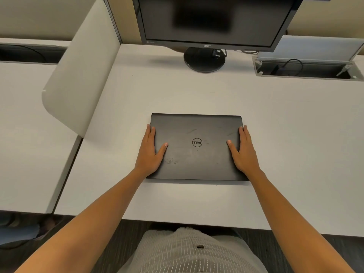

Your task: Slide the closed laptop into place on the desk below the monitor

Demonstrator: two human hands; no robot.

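Observation:
A closed black laptop (197, 134) with a round logo lies flat on the white desk (285, 134), some way in front of the dark monitor (212, 20) and its round stand (203, 61). My left hand (150, 150) grips the laptop's left edge, fingers along the side and thumb lying on the lid. My right hand (244, 149) mirrors it on the right edge, thumb on the lid too. Both palms cover the near corners.
A pale rounded divider panel (78, 79) stands at the desk's left edge, with another desk beyond it. An open cable box (307, 68) with a raised lid and wires sits at the back right. A plug and cable lie on the monitor stand.

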